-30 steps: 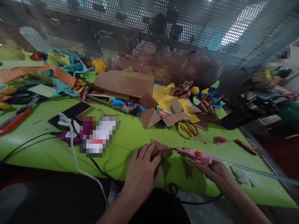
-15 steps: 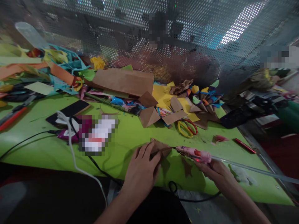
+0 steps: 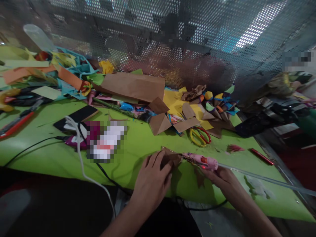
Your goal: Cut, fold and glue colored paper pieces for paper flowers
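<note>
A pink hot glue gun (image 3: 201, 160) is gripped in my right hand (image 3: 221, 179), a small red light glowing on its side. From its back end a long clear glue stick (image 3: 259, 176) runs off to the right. My left hand (image 3: 154, 172) has its fingers closed on a small piece of brown paper (image 3: 174, 159) at the front of the green table (image 3: 123, 171). The gun's nozzle meets the right edge of that paper; whether it touches is too small to tell. A black cord hangs below the table edge under the gun.
Red and yellow scissors (image 3: 198, 136) lie beyond the gun, with a red pen-like stick (image 3: 261, 156) to their right. Brown paper cuttings (image 3: 133, 87) line the back, before a perforated metal panel (image 3: 148, 36). At left are a dark phone-like slab (image 3: 76, 118), cables and a red-handled cutter (image 3: 17, 126).
The glue gun has shifted slightly left, bringing its nozzle closer to the paper's right edge. My left hand keeps its hold on the paper. The whole view has moved a little.
</note>
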{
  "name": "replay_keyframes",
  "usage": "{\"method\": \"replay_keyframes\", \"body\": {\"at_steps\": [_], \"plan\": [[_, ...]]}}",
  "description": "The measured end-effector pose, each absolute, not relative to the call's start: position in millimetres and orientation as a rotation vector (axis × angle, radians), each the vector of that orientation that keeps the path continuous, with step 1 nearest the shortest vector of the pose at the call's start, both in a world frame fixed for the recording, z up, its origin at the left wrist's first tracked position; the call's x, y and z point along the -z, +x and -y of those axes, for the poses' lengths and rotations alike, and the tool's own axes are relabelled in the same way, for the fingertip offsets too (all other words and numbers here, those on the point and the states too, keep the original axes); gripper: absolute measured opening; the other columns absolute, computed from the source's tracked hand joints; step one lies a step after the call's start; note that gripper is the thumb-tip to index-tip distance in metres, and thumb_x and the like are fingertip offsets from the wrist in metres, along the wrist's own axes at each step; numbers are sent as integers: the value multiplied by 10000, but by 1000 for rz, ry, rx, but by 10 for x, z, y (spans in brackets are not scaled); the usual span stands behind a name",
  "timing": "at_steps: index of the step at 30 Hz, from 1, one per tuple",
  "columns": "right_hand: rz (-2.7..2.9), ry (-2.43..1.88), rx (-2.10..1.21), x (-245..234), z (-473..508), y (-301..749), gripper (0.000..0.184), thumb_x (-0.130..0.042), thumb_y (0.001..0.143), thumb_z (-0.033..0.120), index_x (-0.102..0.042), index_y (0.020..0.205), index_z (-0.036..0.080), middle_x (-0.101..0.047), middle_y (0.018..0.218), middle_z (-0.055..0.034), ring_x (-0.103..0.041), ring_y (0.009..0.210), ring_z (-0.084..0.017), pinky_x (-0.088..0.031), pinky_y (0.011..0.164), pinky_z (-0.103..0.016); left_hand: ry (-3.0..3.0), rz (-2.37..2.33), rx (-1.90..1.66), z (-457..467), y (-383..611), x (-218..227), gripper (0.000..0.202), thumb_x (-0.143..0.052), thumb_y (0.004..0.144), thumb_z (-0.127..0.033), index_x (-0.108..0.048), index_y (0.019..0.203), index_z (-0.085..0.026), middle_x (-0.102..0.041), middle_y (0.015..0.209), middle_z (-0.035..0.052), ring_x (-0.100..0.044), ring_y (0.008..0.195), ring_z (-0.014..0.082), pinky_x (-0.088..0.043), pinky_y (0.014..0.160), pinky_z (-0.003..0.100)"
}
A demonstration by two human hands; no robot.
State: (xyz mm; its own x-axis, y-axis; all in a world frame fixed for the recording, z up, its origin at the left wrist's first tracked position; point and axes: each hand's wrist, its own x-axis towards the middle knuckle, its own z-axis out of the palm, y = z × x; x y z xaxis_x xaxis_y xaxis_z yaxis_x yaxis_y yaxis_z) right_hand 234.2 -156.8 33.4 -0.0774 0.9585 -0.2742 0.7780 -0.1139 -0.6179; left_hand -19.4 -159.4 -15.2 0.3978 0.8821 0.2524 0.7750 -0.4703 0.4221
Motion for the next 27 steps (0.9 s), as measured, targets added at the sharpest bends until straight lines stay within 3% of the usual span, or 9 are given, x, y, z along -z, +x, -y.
{"method": "replay_keyframes", "body": {"at_steps": [2,13,19,23,27], "plan": [[1858,-1943,-944,-328,1586,2368,487,-482,873,611,-721,782,196,-695,761,-58,-600,717,-236,-448,629,-320,2420,-1458,-656,1594,-195,156,310,-531,926,-237,-572,1232,-257,-463,1446,90,-422,1329,275,-381,1076,498],[1930,-1882,-1023,-302,1474,2198,545,-433,901,623,-641,628,199,-677,631,-49,-620,659,-230,-450,664,-326,2420,-1443,-711,1603,-197,159,339,-555,887,-187,-578,1219,-249,-458,1454,89,-415,1337,289,-386,1067,512],[1893,-1840,-1068,-268,1412,2094,477,-478,896,614,-690,881,186,-628,540,-1,-616,555,-212,-449,563,-293,2414,-1451,-677,1604,-204,160,369,-566,871,-189,-560,1232,-265,-466,1444,86,-404,1340,283,-364,1085,504],[1847,-1802,-1115,-285,1382,2025,473,-510,884,588,-693,1064,192,-695,692,-16,-613,561,-206,-465,520,-283,2409,-1435,-678,1602,-209,158,358,-564,871,-195,-555,1222,-264,-455,1451,86,-382,1356,280,-362,1085,505],[1869,-1706,-1088,-332,1340,1957,389,-552,882,514,-712,1067,212,-741,929,-46,-671,853,-268,-523,698,-300,2412,-1433,-679,1598,-214,163,384,-580,854,-190,-548,1229,-264,-496,1393,82,-397,1340,284,-354,1094,510]]}}
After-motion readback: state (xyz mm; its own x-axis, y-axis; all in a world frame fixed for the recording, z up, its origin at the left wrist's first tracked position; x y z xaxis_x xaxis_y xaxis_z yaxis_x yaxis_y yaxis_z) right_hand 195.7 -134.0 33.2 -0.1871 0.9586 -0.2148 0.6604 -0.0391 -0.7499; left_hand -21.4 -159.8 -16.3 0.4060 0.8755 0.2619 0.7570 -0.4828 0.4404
